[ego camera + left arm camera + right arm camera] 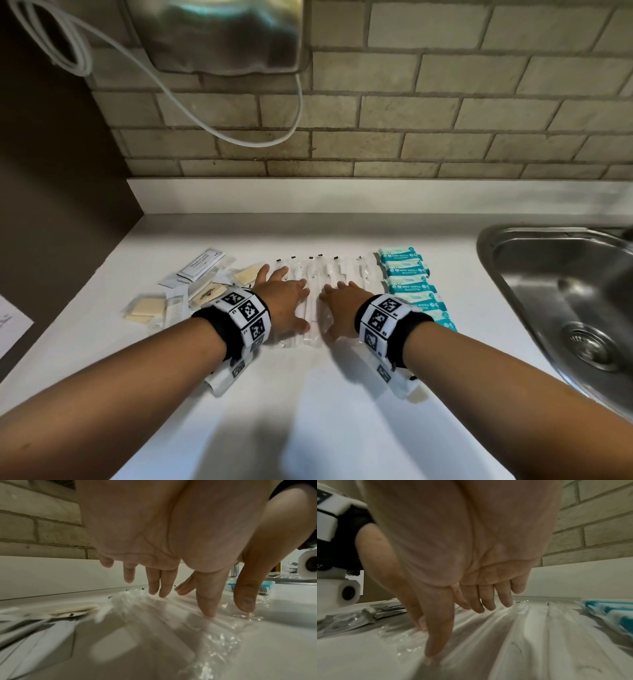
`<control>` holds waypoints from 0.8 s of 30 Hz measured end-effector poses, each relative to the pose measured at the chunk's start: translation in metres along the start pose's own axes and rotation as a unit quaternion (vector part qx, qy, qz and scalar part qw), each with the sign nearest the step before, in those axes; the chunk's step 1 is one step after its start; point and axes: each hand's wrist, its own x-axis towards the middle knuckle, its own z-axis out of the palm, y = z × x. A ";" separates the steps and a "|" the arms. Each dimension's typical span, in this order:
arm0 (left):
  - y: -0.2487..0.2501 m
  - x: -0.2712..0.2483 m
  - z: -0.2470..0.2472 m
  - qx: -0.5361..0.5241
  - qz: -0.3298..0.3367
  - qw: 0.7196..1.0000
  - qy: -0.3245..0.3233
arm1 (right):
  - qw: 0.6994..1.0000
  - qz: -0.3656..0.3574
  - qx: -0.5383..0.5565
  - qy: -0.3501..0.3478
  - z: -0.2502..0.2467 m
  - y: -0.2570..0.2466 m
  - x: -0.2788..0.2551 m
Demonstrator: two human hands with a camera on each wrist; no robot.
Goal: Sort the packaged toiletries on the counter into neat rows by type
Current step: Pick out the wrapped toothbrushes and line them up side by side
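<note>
Several clear-wrapped toothbrush packets [325, 274] lie side by side in a row at the middle of the white counter [342, 394]. My left hand [286, 301] rests flat on the left part of that row, fingers straight [161, 582]. Beside it my right hand [339, 305] lies flat on the right part, its fingertips [488, 601] touching the plastic [530, 628]. A column of teal wipe packs [409, 279] sits just right of the row. A loose pile of sachets and soap packets [185, 291] lies to the left.
A steel sink [561, 294] is set into the counter at the right. A tiled wall with a white upstand [376, 195] runs behind. A metal dispenser [219, 34] and white cord [191, 102] hang above. A paper sheet [10, 325] lies far left.
</note>
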 end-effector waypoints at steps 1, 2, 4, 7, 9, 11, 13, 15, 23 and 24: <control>-0.001 0.001 0.000 -0.001 -0.001 1.000 -0.003 | 1.000 -0.003 0.004 -0.003 -0.002 0.002 -0.001; -0.002 0.002 0.001 -0.001 -0.001 1.000 -0.003 | 1.000 -0.005 0.005 -0.004 -0.003 0.004 -0.002; -0.003 0.002 0.002 -0.005 0.001 1.000 0.000 | 1.000 -0.006 -0.003 -0.001 -0.005 0.006 -0.002; -0.002 0.002 0.004 -0.016 0.008 1.000 0.015 | 1.000 -0.003 -0.022 0.004 -0.005 0.006 0.000; -0.002 0.002 0.003 -0.021 0.018 1.000 0.013 | 1.000 0.000 -0.020 -0.002 -0.004 0.006 0.002; -0.001 0.003 0.002 -0.015 0.022 1.000 0.005 | 1.000 0.002 -0.016 -0.007 -0.002 0.006 0.003; -0.001 0.003 0.003 -0.008 0.020 1.000 0.003 | 1.000 0.000 -0.019 -0.007 -0.001 0.006 0.004; 0.000 0.003 0.003 -0.006 0.017 1.000 0.005 | 1.000 0.000 -0.020 -0.007 -0.002 0.006 0.003; -0.001 0.006 0.002 -0.008 0.004 1.000 0.012 | 1.000 -0.005 0.011 -0.005 -0.005 0.006 0.000; -0.001 0.005 0.002 -0.008 0.002 1.000 0.010 | 1.000 -0.006 0.011 -0.003 -0.004 0.006 0.001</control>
